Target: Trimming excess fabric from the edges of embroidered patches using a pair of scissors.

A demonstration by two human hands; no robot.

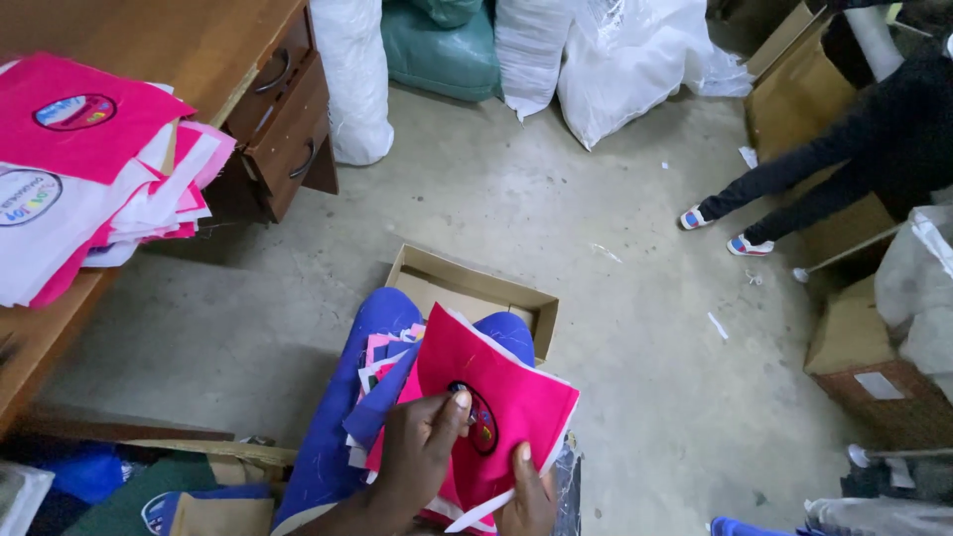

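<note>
Left hand [422, 452] pinches the pink square fabric piece [496, 397] by its oval patch [481, 422]; right hand [526, 496], at 5 o'clock, grips its lower edge.

My right hand [526, 496] is cut off by the bottom edge; my left hand [422, 447] half covers the oval patch [483, 422].

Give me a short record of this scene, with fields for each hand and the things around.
left hand: thumb on the oval patch of a pink cloth
right hand: holds the cloth's lower edge
lap: stack of pink and white cloths
floor: open cardboard box
desk: pile of pink and white cloths
other person: dark legs at upper right
</note>
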